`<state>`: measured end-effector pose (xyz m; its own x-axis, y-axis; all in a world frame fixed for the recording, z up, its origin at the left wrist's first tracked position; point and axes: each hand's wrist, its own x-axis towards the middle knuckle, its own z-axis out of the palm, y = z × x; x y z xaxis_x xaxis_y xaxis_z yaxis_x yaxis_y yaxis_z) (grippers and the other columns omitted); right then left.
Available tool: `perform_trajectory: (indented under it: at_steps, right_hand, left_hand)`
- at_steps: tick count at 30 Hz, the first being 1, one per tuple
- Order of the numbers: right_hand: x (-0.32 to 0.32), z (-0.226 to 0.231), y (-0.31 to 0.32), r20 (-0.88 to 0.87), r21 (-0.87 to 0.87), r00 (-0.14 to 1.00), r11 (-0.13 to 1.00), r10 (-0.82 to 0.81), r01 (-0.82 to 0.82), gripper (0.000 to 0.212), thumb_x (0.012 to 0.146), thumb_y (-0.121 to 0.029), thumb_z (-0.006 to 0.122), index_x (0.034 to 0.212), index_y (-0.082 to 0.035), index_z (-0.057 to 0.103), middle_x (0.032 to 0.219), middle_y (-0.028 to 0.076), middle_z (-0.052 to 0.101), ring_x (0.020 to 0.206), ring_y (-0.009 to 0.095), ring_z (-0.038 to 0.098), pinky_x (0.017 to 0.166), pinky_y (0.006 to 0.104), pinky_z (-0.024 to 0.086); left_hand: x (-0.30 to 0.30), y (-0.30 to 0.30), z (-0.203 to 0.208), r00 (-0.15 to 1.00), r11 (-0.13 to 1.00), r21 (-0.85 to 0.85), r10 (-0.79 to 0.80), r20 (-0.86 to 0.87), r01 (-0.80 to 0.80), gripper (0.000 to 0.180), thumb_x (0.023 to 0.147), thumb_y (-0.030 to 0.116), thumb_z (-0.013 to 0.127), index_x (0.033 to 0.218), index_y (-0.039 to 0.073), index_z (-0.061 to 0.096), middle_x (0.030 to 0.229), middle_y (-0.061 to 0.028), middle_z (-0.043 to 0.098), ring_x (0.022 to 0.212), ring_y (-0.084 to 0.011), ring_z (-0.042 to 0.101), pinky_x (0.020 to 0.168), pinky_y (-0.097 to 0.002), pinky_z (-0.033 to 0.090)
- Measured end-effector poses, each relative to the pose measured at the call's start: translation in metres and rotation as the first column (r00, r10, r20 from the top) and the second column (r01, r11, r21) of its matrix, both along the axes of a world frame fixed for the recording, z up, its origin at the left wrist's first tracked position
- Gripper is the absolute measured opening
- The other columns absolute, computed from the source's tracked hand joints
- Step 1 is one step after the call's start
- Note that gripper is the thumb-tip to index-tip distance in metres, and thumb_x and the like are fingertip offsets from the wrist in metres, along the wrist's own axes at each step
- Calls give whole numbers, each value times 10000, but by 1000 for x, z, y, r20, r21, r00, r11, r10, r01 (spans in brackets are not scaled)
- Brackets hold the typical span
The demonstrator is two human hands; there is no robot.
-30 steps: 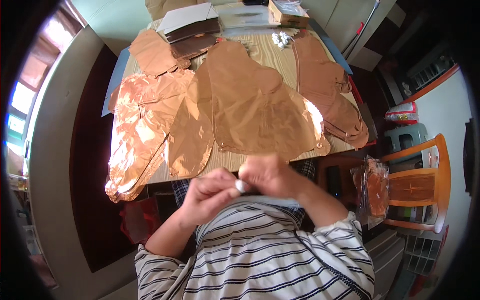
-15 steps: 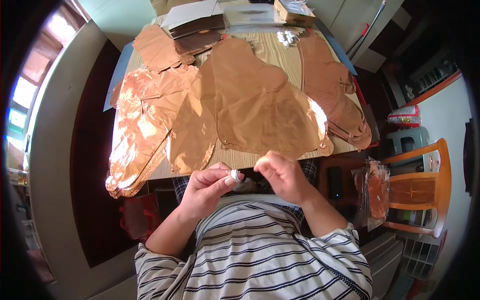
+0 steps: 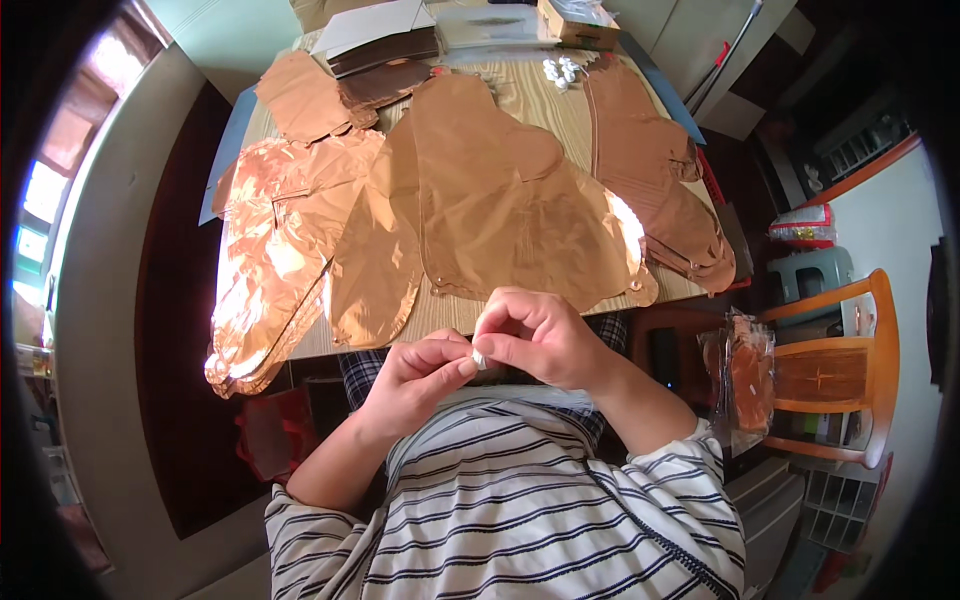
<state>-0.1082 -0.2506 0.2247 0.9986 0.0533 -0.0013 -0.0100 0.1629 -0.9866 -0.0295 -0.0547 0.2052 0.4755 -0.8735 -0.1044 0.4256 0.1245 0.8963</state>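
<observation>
Just in front of my lap, off the table's near edge, a small white roll, looking like coiled ribbon, is pinched between my left hand's thumb and fingertips. My right hand has its thumb and fingers closed at the same roll. Whether it grips a loose end is hidden. Beyond my hands lies a large flat copper-coloured foil balloon. More uninflated foil balloons lie to its left, a shiny crumpled one among them, and a further stack is on the right.
Several similar white rolls sit at the back of the wooden table. Behind them stand a cardboard box and a pile of flat sheets. To my right, a wooden chair has a clear bag of copper foil by it.
My right hand has come left and down to the white roll, and its fingers now meet my left hand's. The left hand keeps its pinch. The whole view has shifted slightly.
</observation>
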Motion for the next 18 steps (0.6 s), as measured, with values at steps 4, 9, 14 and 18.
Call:
perform_trajectory:
  at_steps: [4,9,14,18]
  right_hand:
    - [-5,-8,0,-144,267,989,964,34,6,58,916,-87,646,932,-32,641,836,-2,659,734,44,564,673,207,463]
    - [-16,-9,3,-18,-232,993,966,-117,109,35,883,-52,664,882,-23,644,839,7,632,690,53,549,620,215,452]
    - [-17,34,-16,447,-470,881,796,-158,381,122,811,4,692,917,-32,644,841,61,601,681,156,575,598,275,468]
    - [-8,38,-14,361,-557,922,825,139,94,245,750,-7,761,974,-23,663,945,105,647,838,236,641,732,321,514]
  left_hand:
    - [1,-2,3,974,998,-57,-30,-226,18,126,952,77,584,996,-7,668,965,-57,603,838,-116,527,747,-244,418]
    - [2,-4,1,978,997,-60,41,-203,-54,77,925,48,581,918,-2,639,921,-53,585,815,-119,516,743,-246,410]
    - [8,-6,-5,997,999,-31,-21,-72,19,83,944,47,586,892,-4,623,933,-30,602,873,-91,561,793,-230,434]
    - [8,-13,10,990,995,-11,-102,-93,102,94,962,57,578,904,-5,620,937,-11,598,865,-65,559,767,-211,441]
